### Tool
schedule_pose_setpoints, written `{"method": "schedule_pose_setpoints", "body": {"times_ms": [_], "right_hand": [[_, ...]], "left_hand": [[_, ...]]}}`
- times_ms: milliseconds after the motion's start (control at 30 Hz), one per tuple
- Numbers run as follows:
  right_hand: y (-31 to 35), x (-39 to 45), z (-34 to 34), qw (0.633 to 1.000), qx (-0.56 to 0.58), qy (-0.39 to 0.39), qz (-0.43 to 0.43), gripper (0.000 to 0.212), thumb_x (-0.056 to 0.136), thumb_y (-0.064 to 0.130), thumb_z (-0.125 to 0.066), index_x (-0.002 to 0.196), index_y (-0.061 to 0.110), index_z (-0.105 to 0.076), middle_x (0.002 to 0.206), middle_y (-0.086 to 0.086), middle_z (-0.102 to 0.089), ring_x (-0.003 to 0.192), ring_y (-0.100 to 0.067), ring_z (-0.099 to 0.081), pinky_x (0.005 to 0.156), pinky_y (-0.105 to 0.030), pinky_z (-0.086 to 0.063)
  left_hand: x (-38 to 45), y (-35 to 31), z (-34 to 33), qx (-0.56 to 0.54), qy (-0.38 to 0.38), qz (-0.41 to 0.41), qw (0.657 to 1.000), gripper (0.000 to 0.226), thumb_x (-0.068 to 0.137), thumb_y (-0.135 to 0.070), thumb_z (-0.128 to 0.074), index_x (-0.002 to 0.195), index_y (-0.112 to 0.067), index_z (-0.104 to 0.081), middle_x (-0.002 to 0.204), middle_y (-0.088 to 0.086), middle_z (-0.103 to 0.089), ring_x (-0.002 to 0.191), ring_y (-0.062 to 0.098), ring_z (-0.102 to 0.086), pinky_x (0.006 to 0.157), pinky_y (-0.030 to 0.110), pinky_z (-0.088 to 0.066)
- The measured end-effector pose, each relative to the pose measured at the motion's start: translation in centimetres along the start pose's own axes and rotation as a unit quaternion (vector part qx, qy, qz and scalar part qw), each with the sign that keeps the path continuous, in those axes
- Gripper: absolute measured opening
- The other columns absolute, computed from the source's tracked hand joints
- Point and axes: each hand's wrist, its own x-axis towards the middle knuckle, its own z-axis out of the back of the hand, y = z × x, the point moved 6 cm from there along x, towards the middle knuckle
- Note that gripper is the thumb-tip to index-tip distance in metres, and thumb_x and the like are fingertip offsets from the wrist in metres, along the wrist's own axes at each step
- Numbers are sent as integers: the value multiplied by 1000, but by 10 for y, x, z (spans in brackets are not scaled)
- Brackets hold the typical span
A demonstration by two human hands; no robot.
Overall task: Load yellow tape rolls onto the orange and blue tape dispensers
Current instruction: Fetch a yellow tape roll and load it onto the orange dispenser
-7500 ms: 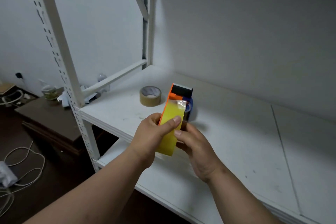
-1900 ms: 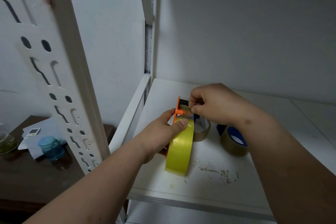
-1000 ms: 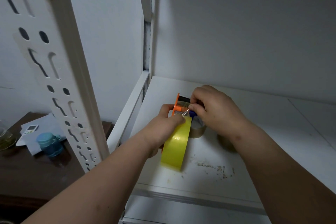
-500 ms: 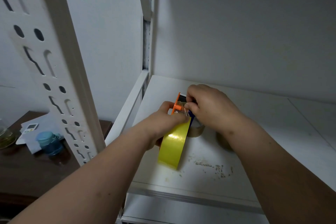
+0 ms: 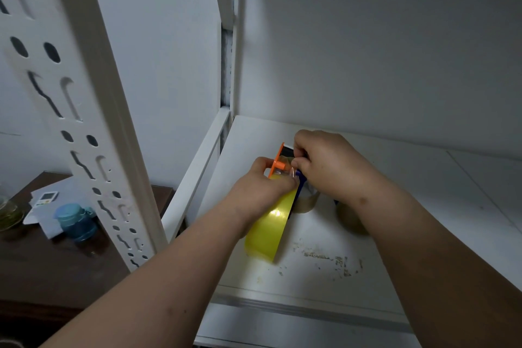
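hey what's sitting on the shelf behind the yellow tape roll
Behind the yellow roll a brownish tape roll lies on the shelf, with a blue dispenser partly visible. The right hand covers the rest.

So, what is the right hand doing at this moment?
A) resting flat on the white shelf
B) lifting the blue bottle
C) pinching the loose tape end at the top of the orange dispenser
C: the right hand pinches the clear tape end at the orange plastic tape dispenser.

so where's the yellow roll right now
In the head view the yellow roll is near the shelf's front left, held in the left hand on the orange dispenser, just left of a brown roll.
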Motion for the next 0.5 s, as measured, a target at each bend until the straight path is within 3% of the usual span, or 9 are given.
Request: {"method": "schedule_pose_setpoints", "body": {"times_ms": [300,400,500], "right_hand": [[-20,-11,9,992,101,3,-70,9,85,20,-62,77,20,-57,68,9,-51,62,-5,-45,52,-22,-31],[-23,-11,8,989,119,5,-83,7,84,21,-63,79,20,-58,68,9,-50,62,-5,-45,52,-23,-30],[-19,-10,9,993,91,12,-78,10,83,21,-61,76,21,-55,67,8,-49,65,-12,-47,53,-27,-33]], "left_hand": [[5,-3,-2,1,12,-9,1000,36,80,-43,-72,110,-38,-52,105,4,-68,96,26,-68,92,48,-56],[5,-2,-1,-3,22,-8,1000,35,81,-44,-73,109,-38,-52,106,5,-68,97,27,-68,92,47,-56],[5,-1,0,-18,26,-4,999,34,83,-41,-74,108,-34,-53,102,7,-69,91,26,-70,80,38,-59]]}}
